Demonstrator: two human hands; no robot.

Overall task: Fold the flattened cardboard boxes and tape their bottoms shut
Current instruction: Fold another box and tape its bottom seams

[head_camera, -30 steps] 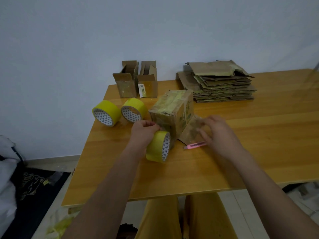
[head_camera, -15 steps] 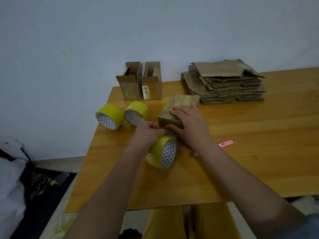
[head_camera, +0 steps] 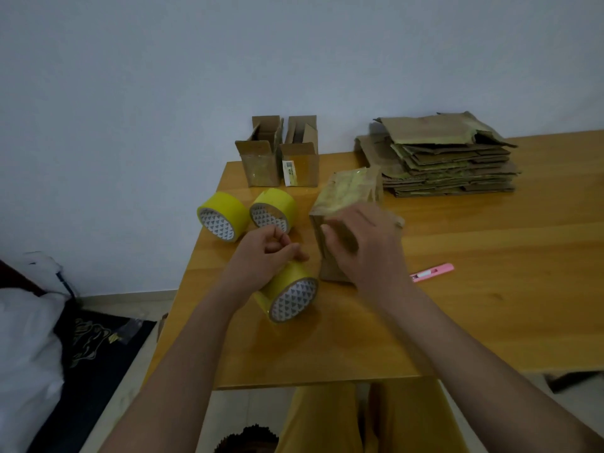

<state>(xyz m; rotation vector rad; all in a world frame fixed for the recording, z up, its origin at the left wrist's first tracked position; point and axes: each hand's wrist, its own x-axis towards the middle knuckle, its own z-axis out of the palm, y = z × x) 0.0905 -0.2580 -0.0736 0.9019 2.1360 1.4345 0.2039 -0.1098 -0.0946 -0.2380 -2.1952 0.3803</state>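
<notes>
Three yellow tape rolls are counted on the wooden table (head_camera: 490, 305). Two spare rolls (head_camera: 224, 215) (head_camera: 273, 210) are laid on their sides just beyond the left hand, each with a core printed in a grey triangle pattern. The third roll (head_camera: 289, 292) is gripped from above by the left hand (head_camera: 261, 256), whose fingers are curled round it.

Four groups of cardboard are counted. Two folded boxes (head_camera: 260, 158) (head_camera: 300, 155) are stood upright, open at the top, beyond both hands; a white label (head_camera: 290, 171) is fixed to the right one, and its writing cannot be read. One box under work (head_camera: 346, 194) is set between the hands and is held at its near end by the right hand (head_camera: 362, 250); the hand is blurred, so the finger positions cannot be told exactly. Glossy tape is seen along its top. One stack of flattened boxes (head_camera: 447, 158) is placed well beyond the right hand.

One pink cutter (head_camera: 433, 273) is laid just right of the right hand.
</notes>
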